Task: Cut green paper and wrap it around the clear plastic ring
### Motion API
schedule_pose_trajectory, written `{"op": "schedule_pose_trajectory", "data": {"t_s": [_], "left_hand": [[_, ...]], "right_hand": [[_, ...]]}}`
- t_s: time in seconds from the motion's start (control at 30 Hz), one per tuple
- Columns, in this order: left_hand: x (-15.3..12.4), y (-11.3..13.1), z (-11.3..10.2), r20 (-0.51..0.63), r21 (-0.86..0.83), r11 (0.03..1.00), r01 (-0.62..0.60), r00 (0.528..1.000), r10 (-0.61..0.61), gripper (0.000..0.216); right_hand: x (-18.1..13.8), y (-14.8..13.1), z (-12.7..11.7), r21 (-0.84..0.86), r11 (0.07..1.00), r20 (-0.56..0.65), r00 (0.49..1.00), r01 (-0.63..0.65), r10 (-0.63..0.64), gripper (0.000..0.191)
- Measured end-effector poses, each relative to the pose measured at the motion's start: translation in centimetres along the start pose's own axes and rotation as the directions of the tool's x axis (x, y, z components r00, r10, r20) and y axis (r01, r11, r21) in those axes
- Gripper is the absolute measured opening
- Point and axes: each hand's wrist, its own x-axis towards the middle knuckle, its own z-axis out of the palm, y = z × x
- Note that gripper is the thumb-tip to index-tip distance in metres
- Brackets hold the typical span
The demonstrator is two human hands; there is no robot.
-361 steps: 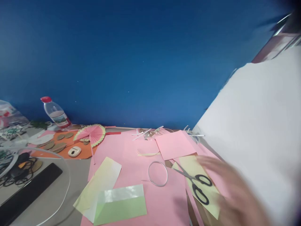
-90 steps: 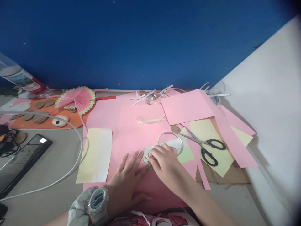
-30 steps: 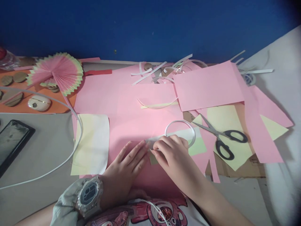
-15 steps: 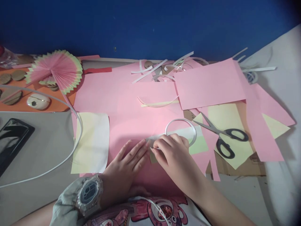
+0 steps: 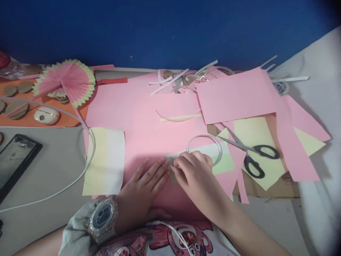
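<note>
My left hand (image 5: 144, 188) lies flat on the large pink sheet (image 5: 149, 135), fingers stretched toward the end of a folded white-and-green paper strip (image 5: 221, 161). A grey watch sits on that wrist. My right hand (image 5: 194, 174) is curled over the strip's left end, fingertips pinching its edge. A thin white ring (image 5: 204, 149) rests on the strip just beyond the right hand. Most of the strip's left part is hidden under my fingers.
Black-handled scissors (image 5: 250, 156) lie on yellow paper to the right. A pale yellow sheet (image 5: 105, 160) is at the left, a pink pleated fan (image 5: 66, 80) further back. A phone (image 5: 16, 160), a white cable (image 5: 66, 177), paper trimmings and a pink sheet (image 5: 237, 94) lie around.
Both hands have stayed at the strip's left end over the last second, with only slight finger movement. The view has shifted a little. Earlier the camera looked higher and the strip lay alone.
</note>
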Motion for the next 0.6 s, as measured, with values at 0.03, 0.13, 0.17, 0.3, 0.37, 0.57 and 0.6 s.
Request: {"op": "schedule_pose_trajectory", "data": {"t_s": [0.03,0.13,0.17,0.3,0.37,0.57,0.6], "left_hand": [[0.0,0.01,-0.02,-0.003,-0.001,1.0,0.003,1.0,-0.003,0.085],[0.03,-0.03,-0.12,-0.017,-0.008,1.0,0.003,1.0,-0.004,0.082],[0.05,-0.06,-0.15,-0.022,-0.009,1.0,0.001,1.0,-0.002,0.08],[0.14,-0.18,-0.23,-0.023,-0.003,1.0,-0.01,1.0,0.01,0.081],[0.15,-0.15,-0.23,-0.018,0.006,1.0,-0.01,1.0,0.011,0.079],[0.16,0.09,-0.17,-0.007,0.036,0.999,0.004,1.0,-0.004,0.074],[0.16,0.1,-0.17,-0.007,0.034,0.999,0.005,1.0,-0.004,0.075]], "right_hand": [[0.01,0.02,0.02,0.002,1.0,-0.006,1.0,0.003,-0.003,0.012],[0.0,0.05,0.05,0.007,1.0,-0.006,1.0,0.007,-0.006,0.012],[-0.01,0.05,0.05,0.01,1.0,-0.003,1.0,0.006,-0.006,0.012],[-0.06,0.07,0.06,0.02,1.0,0.006,1.0,-0.002,0.001,0.013],[-0.05,0.05,0.06,0.02,1.0,0.007,1.0,-0.004,0.004,0.012],[0.03,-0.13,0.12,0.006,1.0,-0.005,1.0,-0.009,0.009,0.011],[0.03,-0.14,0.14,0.008,1.0,-0.001,1.0,-0.01,0.01,0.011]]}}
